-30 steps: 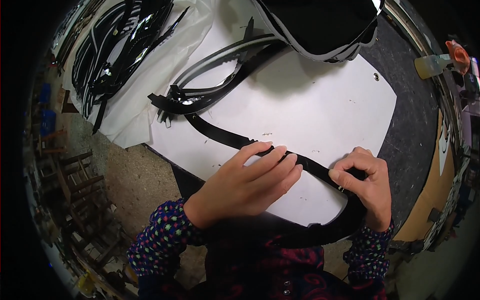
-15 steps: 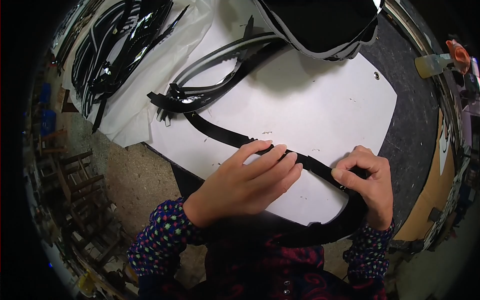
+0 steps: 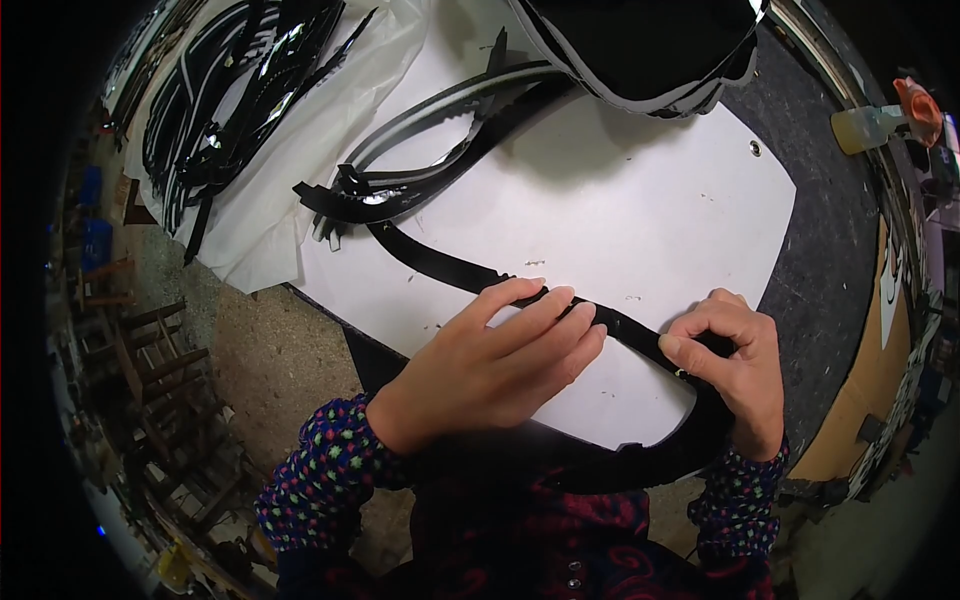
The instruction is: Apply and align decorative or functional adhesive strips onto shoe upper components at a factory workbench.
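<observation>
A long black strip (image 3: 440, 266), which looks like fabric or soft trim, runs from the black and grey bundle across the white board to my body. My left hand (image 3: 500, 350) holds it mid-length, fingers close together over its far edge and the thumb hidden underneath. Farther right, my right hand (image 3: 735, 350) pinches the same strip between thumb and curled fingers. Past that hand the strip bends round and hangs toward my lap. A small pale speck shows beside the right thumb; I cannot make out what it is.
The white board (image 3: 690, 200) lies on a dark tabletop (image 3: 800, 260). Black and grey strips (image 3: 380, 190) lie beyond my left hand; more strips (image 3: 220, 110) rest on white sheeting (image 3: 300, 180) at far left. A large black piece (image 3: 640, 60) stands at the back. A spray bottle (image 3: 865, 130) sits far right.
My right thumb and the strip under it have shifted very slightly to the left. The left hand stays in almost the same place.
</observation>
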Demonstrator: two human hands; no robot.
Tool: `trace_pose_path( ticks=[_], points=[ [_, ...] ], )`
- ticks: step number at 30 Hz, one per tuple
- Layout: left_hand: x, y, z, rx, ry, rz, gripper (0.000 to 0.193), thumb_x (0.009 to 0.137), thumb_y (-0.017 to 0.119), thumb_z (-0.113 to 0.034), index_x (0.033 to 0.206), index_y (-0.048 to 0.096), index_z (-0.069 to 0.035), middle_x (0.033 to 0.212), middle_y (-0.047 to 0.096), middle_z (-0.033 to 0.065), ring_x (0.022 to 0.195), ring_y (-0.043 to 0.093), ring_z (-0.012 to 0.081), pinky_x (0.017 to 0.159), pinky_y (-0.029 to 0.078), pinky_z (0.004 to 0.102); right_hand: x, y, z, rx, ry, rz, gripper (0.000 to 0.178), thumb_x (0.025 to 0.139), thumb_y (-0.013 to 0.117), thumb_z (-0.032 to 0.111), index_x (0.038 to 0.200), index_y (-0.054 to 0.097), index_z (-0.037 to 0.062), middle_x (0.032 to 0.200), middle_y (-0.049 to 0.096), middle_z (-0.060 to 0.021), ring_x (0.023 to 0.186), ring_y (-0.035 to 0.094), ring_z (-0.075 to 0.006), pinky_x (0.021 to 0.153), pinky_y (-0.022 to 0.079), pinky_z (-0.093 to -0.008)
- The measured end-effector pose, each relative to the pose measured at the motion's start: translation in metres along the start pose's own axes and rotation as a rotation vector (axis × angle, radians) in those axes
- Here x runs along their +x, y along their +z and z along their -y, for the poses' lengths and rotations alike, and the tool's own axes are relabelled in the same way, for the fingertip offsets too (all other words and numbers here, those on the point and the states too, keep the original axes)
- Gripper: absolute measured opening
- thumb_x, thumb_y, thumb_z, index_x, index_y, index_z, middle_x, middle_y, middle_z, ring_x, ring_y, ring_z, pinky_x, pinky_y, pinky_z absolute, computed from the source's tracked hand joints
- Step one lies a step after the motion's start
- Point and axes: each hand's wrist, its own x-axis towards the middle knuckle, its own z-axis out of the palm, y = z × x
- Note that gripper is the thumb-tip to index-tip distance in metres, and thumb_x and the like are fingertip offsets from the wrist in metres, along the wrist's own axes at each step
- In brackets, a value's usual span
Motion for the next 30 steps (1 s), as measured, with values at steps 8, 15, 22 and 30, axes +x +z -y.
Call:
trace_pose_path(
  ticks=[8, 15, 22, 30],
  points=[
    [0.0006, -0.0008, -0.0001, 0.008, -0.001, 0.011, 0.027, 0.090, 0.060, -0.012, 0.115, 0.068, -0.011, 0.122, 0.061, 0.0035, 0.116, 0.057, 0.0186, 0.097, 0.049, 0.0370, 0.0001, 0.0016, -0.0011, -0.029, -0.022, -0.016, 0.007, 0.075, 0.076, 0.012, 0.074, 0.073, 0.0066, 0.069, 0.067, 0.0008, 0.070, 0.050, -0.0131, 0.072, 0.038, -0.0302],
    [0.0009, -0.0011, -0.0004, 0.006, -0.003, 0.011, 0.027, 0.089, 0.060, -0.012, 0.115, 0.069, -0.011, 0.121, 0.062, 0.0033, 0.115, 0.058, 0.0186, 0.097, 0.049, 0.0370, 0.0001, 0.0018, 0.0001, -0.037, -0.029, -0.022, 0.007, 0.075, 0.076, 0.012, 0.073, 0.072, 0.0060, 0.068, 0.066, 0.0006, 0.070, 0.049, -0.0137, 0.070, 0.038, -0.0303],
    [0.0014, -0.0009, 0.0003, 0.016, 0.008, 0.011, 0.027, 0.089, 0.059, -0.013, 0.115, 0.069, -0.010, 0.121, 0.062, 0.0035, 0.115, 0.058, 0.0192, 0.097, 0.049, 0.0371, 0.0003, 0.0020, 0.0000, -0.042, -0.026, -0.028, 0.008, 0.075, 0.075, 0.012, 0.074, 0.073, 0.0055, 0.068, 0.066, -0.0002, 0.070, 0.050, -0.0139, 0.070, 0.038, -0.0311],
    [0.0004, -0.0008, -0.0002, 0.028, 0.002, 0.022, 0.028, 0.091, 0.059, -0.012, 0.117, 0.069, -0.011, 0.121, 0.061, 0.0026, 0.116, 0.057, 0.0184, 0.098, 0.048, 0.0369, 0.0005, 0.0025, 0.0010, -0.031, -0.026, -0.017, 0.006, 0.075, 0.074, 0.012, 0.074, 0.072, 0.0061, 0.068, 0.066, -0.0002, 0.069, 0.050, -0.0139, 0.071, 0.038, -0.0312]
  ],
)
